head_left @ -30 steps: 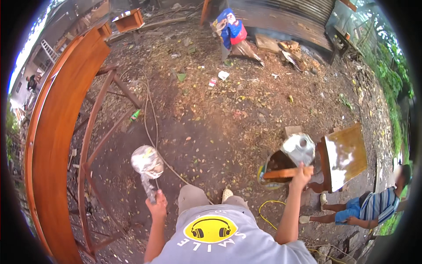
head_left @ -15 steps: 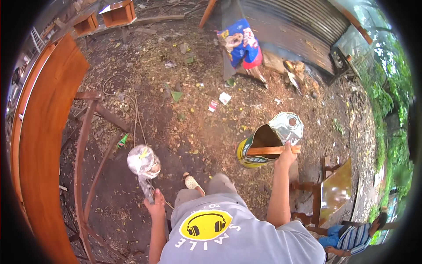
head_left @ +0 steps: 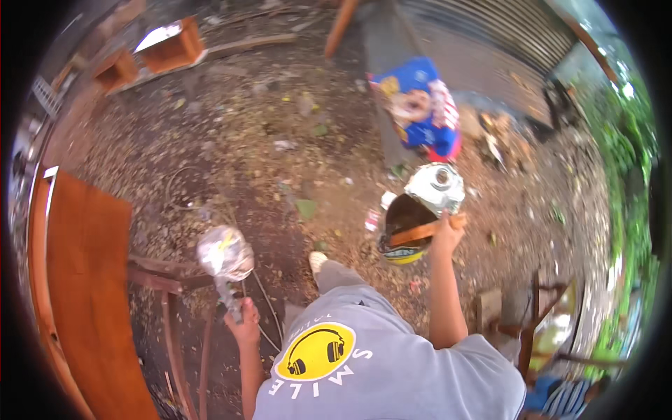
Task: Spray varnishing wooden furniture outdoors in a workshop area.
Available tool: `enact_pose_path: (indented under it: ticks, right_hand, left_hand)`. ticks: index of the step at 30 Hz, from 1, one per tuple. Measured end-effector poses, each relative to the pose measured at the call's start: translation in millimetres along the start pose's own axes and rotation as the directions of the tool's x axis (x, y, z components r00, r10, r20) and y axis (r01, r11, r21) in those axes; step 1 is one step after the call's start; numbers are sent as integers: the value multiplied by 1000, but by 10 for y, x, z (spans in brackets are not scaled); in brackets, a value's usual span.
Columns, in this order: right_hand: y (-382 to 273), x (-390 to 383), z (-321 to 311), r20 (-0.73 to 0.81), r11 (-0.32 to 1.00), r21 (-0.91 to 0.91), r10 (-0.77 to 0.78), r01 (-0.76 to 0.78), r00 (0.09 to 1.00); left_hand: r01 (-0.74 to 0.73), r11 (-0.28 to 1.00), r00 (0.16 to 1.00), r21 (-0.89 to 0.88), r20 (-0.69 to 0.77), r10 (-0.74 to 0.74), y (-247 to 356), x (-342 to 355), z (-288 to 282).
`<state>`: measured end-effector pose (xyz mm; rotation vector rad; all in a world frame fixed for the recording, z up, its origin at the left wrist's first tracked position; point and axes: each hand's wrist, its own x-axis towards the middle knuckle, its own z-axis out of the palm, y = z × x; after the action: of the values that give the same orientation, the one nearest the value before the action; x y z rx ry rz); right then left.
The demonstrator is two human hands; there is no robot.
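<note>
Leaf-strewn earth ground [head_left: 280, 203] is seen in the head view, bordered at the upper right by a sheet of corrugated metal [head_left: 514, 28] and at the far right by blurred greenery [head_left: 626, 140]. Two small open wooden boxes are set at the upper left, the nearer box [head_left: 171, 47] being topped by a bright patch of light. Along the left side, a long reddish-brown wooden panel [head_left: 91, 280] is shown, with a dark wooden frame [head_left: 157, 278] beside it. By the metal sheet, a blue printed bag [head_left: 423, 105] is seen.

By the right hand [head_left: 446, 236], a wooden bar [head_left: 414, 234] is held; its grip is closed around the bar's right end. Beneath the bar is seen an opened can [head_left: 404, 258], its dark mouth crossed by the wood and its silvery lid [head_left: 435, 186] folded back above the hand.

By the left hand [head_left: 245, 322], a greyish handle [head_left: 229, 297] is held, its grip closed around the lower end. Above it, a round, shiny, wrapped-looking object [head_left: 225, 253] is carried, well apart from the can. At the lower right, a person in a striped shirt [head_left: 563, 397] is partly visible.
</note>
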<state>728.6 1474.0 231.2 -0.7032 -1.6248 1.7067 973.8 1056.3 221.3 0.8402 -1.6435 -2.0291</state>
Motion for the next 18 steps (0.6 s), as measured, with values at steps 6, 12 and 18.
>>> enact_pose_path:
  ticks: [6, 12, 18]
  right_hand:
    - [-182, 137, 2417, 172, 993, -64, 106, -96, 979]
    - [-55, -80, 4796, 461, 993, -70, 121, -99, 879]
    - [15, -437, 7368, 474, 970, -123, -127, 208, 872]
  left_hand:
    - [91, 995, 994, 52, -73, -87, 725, 1832, 413]
    - [26, 971, 998, 238, -58, -13, 1155, 3562, 300]
    - [43, 966, 992, 253, -126, -11, 1971, 5527, 64]
